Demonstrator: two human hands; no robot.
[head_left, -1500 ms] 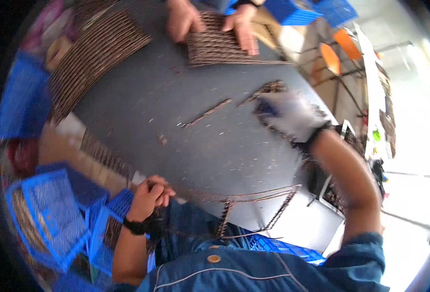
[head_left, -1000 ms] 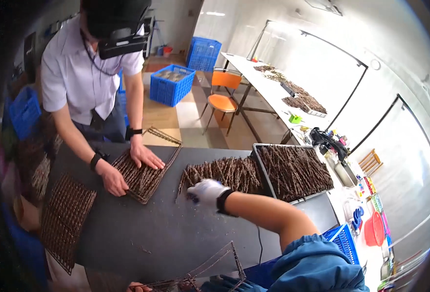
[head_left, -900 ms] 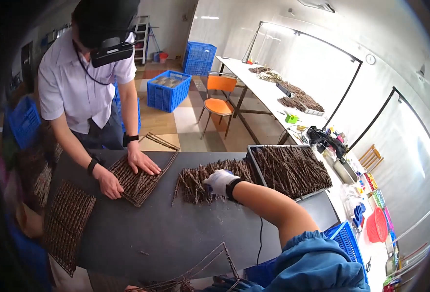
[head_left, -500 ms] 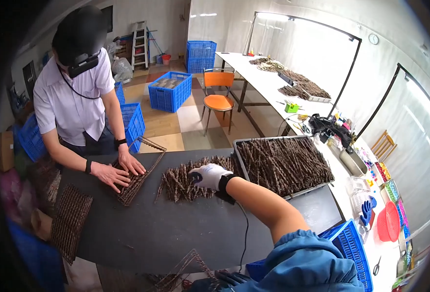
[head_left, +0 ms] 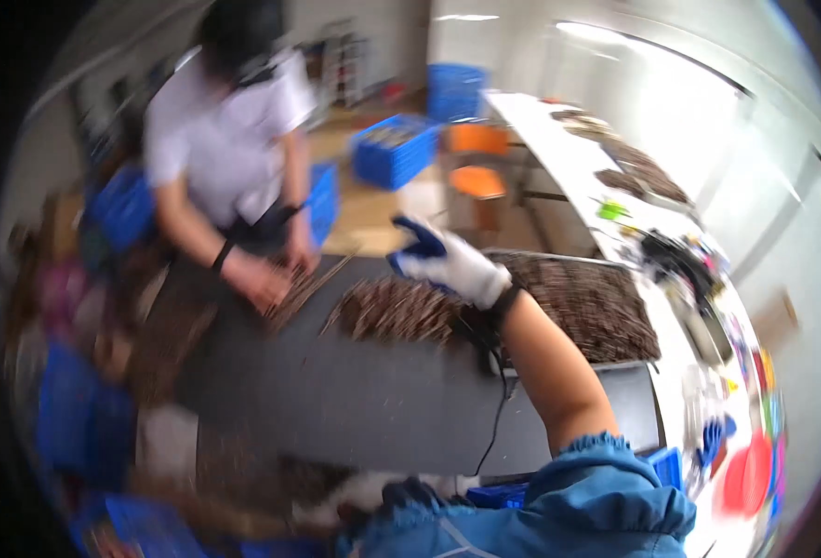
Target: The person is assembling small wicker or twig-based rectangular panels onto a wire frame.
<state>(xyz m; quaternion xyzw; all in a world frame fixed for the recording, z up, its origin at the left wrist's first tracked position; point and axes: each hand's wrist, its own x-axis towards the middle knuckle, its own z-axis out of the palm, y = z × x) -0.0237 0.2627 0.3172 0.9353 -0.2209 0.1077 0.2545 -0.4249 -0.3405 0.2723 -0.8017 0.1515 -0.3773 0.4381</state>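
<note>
My right hand (head_left: 443, 265), in a white glove with blue on the palm side and fingers, is raised above the dark table (head_left: 336, 400). Its fingers are apart and nothing shows in them. Just beneath lies a loose pile of brown twig-like sticks (head_left: 397, 312). A grey tray (head_left: 654, 360) next to my forearm is filled with many more brown sticks (head_left: 578, 312). My left hand (head_left: 409, 495) shows as a dark, smeared shape by the near table edge; its fingers cannot be made out.
Across the table a person (head_left: 229, 139) rests both hands on a frame of brown sticks (head_left: 290, 302). A black cable (head_left: 496, 428) runs to the near edge. Blue crates (head_left: 394, 153), an orange chair (head_left: 477, 181) and a long white table (head_left: 545, 139) stand beyond.
My right hand has lifted off the stick pile, and its fingers have spread. The view has swung, shifting the scene rightward with blur. The other person's hands have drawn closer together.
</note>
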